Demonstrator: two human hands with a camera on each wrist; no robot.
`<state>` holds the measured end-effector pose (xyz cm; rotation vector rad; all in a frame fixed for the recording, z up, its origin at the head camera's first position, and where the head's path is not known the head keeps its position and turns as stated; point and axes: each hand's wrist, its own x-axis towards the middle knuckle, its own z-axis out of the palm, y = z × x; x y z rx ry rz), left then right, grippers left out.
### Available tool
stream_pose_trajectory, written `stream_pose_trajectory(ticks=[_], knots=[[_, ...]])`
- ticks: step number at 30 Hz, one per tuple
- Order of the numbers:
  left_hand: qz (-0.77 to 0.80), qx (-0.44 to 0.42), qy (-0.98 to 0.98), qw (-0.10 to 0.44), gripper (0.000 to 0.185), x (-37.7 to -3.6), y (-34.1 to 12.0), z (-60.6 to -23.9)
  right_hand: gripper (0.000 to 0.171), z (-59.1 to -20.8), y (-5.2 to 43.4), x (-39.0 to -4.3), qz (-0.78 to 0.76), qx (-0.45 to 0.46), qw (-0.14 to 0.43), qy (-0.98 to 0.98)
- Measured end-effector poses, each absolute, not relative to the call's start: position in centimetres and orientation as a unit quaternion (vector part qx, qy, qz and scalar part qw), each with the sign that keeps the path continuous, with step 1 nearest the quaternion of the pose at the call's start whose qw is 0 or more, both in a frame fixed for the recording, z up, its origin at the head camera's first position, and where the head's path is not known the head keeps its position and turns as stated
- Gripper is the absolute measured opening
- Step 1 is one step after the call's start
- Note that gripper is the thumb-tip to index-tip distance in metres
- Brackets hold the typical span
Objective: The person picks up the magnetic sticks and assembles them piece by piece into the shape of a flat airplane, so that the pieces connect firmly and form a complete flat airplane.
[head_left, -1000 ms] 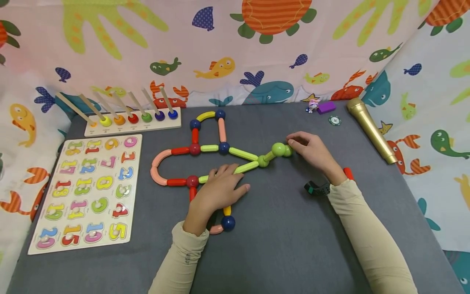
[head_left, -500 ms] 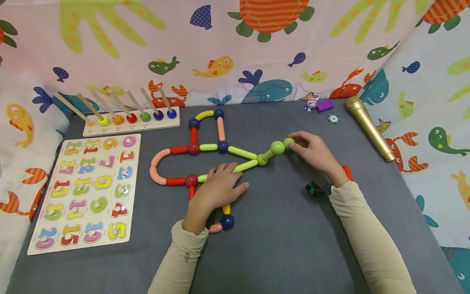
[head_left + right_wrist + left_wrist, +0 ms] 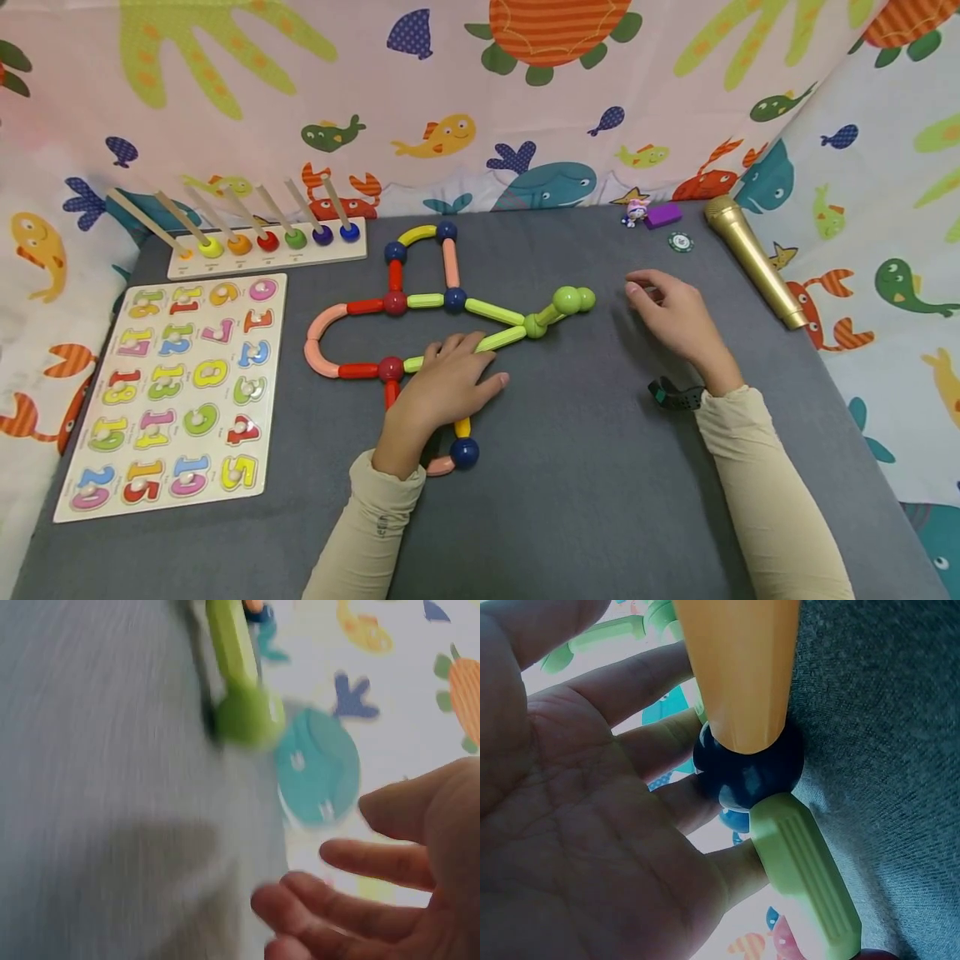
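Note:
A flat figure of coloured rods and balls (image 3: 420,302) lies on the grey mat (image 3: 585,467). My left hand (image 3: 450,379) rests on its lower green rod with fingers laid straight. In the left wrist view the palm (image 3: 577,825) hovers beside a navy ball (image 3: 750,769), an orange rod (image 3: 739,667) and a green rod (image 3: 806,870). Two green balls (image 3: 574,299) end the figure's right tip. My right hand (image 3: 671,317) lies a short way right of them, fingers relaxed and holding nothing. The right wrist view shows a green ball (image 3: 247,716) apart from the fingers (image 3: 337,900).
A number puzzle board (image 3: 176,392) and a peg board with coloured rings (image 3: 270,246) sit at the left. A gold microphone (image 3: 753,262), purple block (image 3: 663,217), small figure (image 3: 637,212) and green chip (image 3: 681,242) lie at the back right. Patterned fabric walls enclose the mat.
My right hand let go of the end green ball and drew back to the right. The left hand and the figure stayed put.

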<state>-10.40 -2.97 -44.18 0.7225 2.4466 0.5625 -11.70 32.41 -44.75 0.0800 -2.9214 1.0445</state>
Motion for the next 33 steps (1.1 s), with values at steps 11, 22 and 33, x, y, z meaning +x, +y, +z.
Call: stream_pose_trajectory(ticks=[11, 22, 33], knots=[[0.200, 0.255, 0.909, 0.261, 0.057, -10.4, -3.2, -43.9, 0.046, -45.2, 38.1, -5.8, 0.194, -0.039, -0.100, -0.975], [0.214, 0.254, 0.906, 0.261, 0.055, -10.4, -3.4, -44.1, 0.035, -44.0, 33.2, -7.9, 0.367, 0.021, -0.015, -0.930], [0.207, 0.260, 0.905, 0.267, 0.055, -10.4, -2.8, -44.2, 0.028, -42.1, 28.1, -10.8, 0.279, 0.186, 0.115, -0.935]])
